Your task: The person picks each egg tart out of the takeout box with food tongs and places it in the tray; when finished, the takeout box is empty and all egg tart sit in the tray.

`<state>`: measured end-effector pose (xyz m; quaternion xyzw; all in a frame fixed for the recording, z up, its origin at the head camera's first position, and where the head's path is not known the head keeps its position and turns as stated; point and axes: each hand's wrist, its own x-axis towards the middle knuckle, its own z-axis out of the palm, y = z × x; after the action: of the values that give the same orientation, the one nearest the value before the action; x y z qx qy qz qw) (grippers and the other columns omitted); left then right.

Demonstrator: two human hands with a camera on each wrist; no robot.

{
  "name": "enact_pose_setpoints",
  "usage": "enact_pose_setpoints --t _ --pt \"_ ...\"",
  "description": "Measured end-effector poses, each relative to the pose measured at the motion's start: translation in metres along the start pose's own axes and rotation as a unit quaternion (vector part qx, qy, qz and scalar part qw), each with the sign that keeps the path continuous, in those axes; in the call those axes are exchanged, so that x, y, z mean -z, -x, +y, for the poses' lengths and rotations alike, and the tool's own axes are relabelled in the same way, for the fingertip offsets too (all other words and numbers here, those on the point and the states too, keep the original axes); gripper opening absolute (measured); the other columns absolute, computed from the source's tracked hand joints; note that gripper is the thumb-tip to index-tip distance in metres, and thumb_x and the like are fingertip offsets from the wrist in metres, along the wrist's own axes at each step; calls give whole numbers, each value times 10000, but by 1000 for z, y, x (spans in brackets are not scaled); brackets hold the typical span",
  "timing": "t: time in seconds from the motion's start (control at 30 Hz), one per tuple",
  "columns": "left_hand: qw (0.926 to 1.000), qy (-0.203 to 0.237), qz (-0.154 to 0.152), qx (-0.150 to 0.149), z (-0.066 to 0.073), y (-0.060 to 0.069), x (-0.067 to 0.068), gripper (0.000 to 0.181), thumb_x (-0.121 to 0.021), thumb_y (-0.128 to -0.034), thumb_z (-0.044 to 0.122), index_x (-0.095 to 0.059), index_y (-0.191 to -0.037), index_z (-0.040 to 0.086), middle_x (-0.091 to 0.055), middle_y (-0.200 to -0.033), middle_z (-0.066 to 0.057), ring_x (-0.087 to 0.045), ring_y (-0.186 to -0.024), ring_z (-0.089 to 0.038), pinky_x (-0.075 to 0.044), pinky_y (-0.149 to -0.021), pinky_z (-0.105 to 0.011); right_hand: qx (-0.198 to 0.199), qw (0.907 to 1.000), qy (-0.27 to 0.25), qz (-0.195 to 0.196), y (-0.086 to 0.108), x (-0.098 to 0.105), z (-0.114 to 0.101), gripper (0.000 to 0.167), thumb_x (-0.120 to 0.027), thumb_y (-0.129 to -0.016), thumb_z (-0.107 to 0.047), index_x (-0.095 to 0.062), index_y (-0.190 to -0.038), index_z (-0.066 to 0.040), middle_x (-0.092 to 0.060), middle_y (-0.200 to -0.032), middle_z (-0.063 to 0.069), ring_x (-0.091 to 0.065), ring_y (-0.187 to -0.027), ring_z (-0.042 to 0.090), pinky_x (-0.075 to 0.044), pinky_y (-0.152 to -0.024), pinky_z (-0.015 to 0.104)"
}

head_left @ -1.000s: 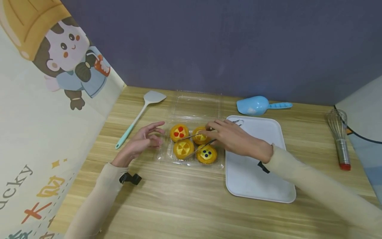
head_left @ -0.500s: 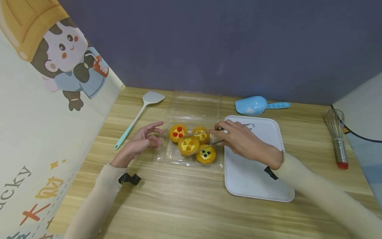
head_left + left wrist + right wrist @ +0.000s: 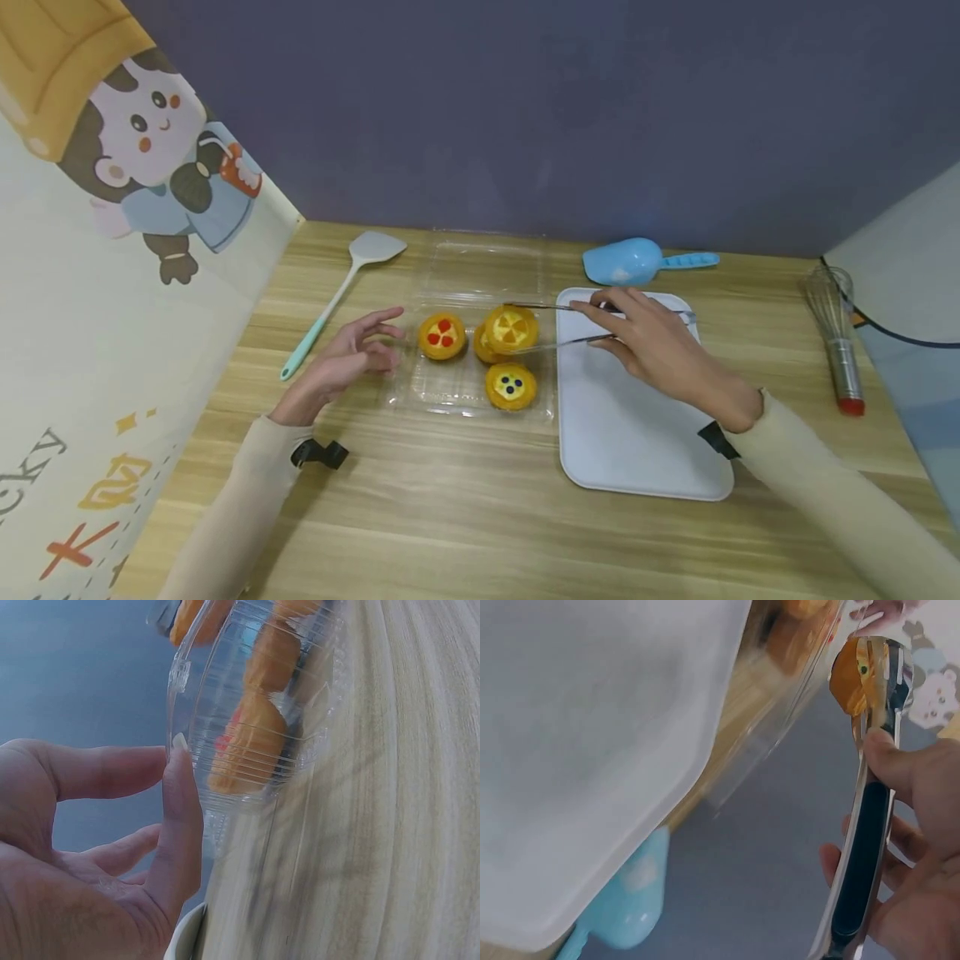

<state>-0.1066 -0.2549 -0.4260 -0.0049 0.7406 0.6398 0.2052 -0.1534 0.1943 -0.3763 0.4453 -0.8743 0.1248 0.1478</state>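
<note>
My right hand (image 3: 660,346) grips metal tongs (image 3: 555,307), whose tips clasp a yellow-topped tart (image 3: 512,328). In the right wrist view that tart (image 3: 849,678) hangs between the tong tips (image 3: 889,675). It is above another tart (image 3: 483,345), partly hidden under it. A tart with red dots (image 3: 442,336) and one with dark dots (image 3: 511,386) sit in the clear plastic box (image 3: 438,408). At the box's left side is my left hand (image 3: 341,358); in the left wrist view its thumb and a finger (image 3: 180,817) touch the box edge (image 3: 180,679).
A white tray (image 3: 645,442) lies right of the box, with a blue scoop (image 3: 626,262) behind it. The box's lid (image 3: 483,267) lies open at the back. A spatula (image 3: 324,321) is at left, a whisk (image 3: 838,342) at far right.
The right hand and tongs have moved right and slightly back, carrying the yellow-topped tart from the front left spot in the box to above the back right tart. The left hand has hardly moved.
</note>
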Motion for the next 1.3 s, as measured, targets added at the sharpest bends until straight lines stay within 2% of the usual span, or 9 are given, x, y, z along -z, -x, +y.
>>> enact_pose_setpoints --t 0.13,0.37,0.6,0.87,1.03,1.3 --pt "10000 -24 -6 18 1 1 0 840 -588 -927 -111 -258 -1660 132 -416 -1498 -273 -667 -953 -159 -635 -819 -277 -198 9996 66 202 12 5 14 643 -842 -847 -103 -615 -1448 -131 -617 -1194 122 -564 -922 253 -498 -687 393" --pt "10000 -32 -5 7 1 1 1 841 -579 -925 -121 -257 -1661 129 -416 -1491 -276 -665 -945 -154 -635 -809 -271 -584 9976 234 277 36 10 42 632 -849 -831 -70 -631 -1423 -95 -606 -1203 176 -571 -975 310 -494 -695 406" --pt "10000 -15 13 15 0 2 2 841 -577 -924 -124 -266 -1659 140 -418 -1489 -267 -662 -924 -133 -630 -797 -256 -935 9949 231 304 53 5 62 623 -859 -813 -46 -645 -1397 -69 -610 -1174 198 -590 -979 360 -508 -694 456" --pt "10000 -27 -5 -3 1 2 1 841 -595 -922 -112 -270 -1658 136 -427 -1484 -269 -661 -931 -136 -632 -805 -258 -1047 9939 298 181 62 -6 71 595 -862 -815 -49 -658 -1373 -47 -603 -1161 190 -583 -927 340 -508 -640 447" --pt "10000 12 -23 -64 0 2 1 838 -590 -923 -119 -255 -1658 104 -427 -1472 -276 -667 -938 -143 -633 -802 -257 -1033 9943 267 89 63 -14 72 578 -851 -833 -54 -659 -1379 -63 -603 -1163 188 -592 -921 327 -513 -644 439" --pt "10000 -10 -10 48 2 2 1 844 -601 -926 -104 -264 -1660 140 -420 -1496 -268 -663 -947 -158 -631 -802 -255 -1084 9937 289 1 63 -18 72 565 -842 -845 -67 -661 -1380 -69 -600 -1159 184 -582 -947 340 -524 -689 467"
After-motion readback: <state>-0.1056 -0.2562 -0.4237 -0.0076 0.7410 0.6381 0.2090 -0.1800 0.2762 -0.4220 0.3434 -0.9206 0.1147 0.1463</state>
